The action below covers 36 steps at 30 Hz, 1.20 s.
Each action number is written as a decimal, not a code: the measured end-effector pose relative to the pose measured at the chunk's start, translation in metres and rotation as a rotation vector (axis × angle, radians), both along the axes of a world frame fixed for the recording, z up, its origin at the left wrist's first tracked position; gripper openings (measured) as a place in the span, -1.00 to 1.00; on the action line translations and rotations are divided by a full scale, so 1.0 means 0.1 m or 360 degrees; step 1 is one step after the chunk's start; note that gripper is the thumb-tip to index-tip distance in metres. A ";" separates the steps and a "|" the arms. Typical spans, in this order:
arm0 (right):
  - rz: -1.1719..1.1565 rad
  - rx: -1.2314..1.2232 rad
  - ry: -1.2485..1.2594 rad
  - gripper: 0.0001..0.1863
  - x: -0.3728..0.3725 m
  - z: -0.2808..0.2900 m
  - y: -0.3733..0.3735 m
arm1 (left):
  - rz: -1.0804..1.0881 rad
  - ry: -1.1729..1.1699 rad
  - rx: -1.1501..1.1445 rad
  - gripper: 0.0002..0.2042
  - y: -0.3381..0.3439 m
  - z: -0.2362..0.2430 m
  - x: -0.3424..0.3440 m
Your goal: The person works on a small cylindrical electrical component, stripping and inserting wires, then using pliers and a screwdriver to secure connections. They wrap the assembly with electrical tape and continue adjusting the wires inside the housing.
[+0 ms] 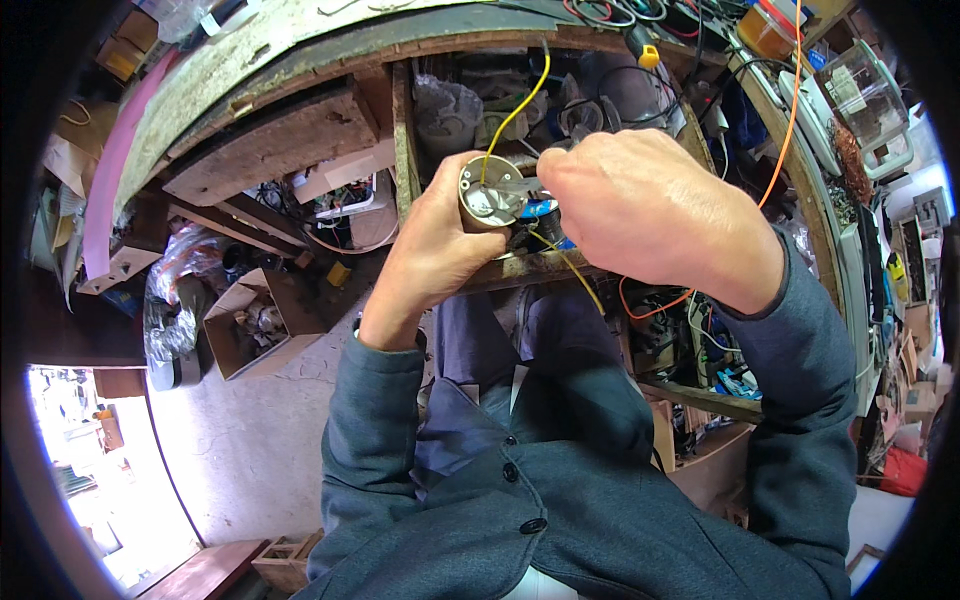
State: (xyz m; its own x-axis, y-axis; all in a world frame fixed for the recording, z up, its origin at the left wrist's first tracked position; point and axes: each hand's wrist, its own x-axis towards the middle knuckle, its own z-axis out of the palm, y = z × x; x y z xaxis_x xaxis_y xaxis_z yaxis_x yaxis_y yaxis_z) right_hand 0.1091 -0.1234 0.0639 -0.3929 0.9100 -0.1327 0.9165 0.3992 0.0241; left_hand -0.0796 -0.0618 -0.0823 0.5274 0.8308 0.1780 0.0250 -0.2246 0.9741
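My left hand is wrapped around a round, pale grey junction box, its open side turned up. A yellow wire rises out of the box and curves up toward the bench. My right hand is closed on a metal-tipped tool, whose tip reaches over the box's rim. Something blue shows just below the tool's shaft, possibly part of its handle; my fingers hide most of it. Below the box, a second yellow stretch of wire runs down to the right.
Ahead is a worn wooden bench with open compartments full of parts and cables. An orange cable runs down the right side. A cardboard box stands on the floor at left. A clear plastic container sits at far right.
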 end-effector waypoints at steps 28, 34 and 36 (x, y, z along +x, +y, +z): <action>0.0154 -0.0539 0.0102 -0.86 -0.19 0.27 0.36 | 0.0210 0.0090 0.0000 -0.43 -0.05 0.05 0.01; 0.0181 -0.0698 0.0122 -0.84 -0.21 0.25 0.44 | 0.0253 0.0135 0.0083 -0.44 -0.04 -0.01 0.02; 0.0242 -0.0684 0.0083 -0.82 -0.21 0.25 0.47 | 0.0271 0.0116 0.0101 -0.45 -0.04 -0.03 0.04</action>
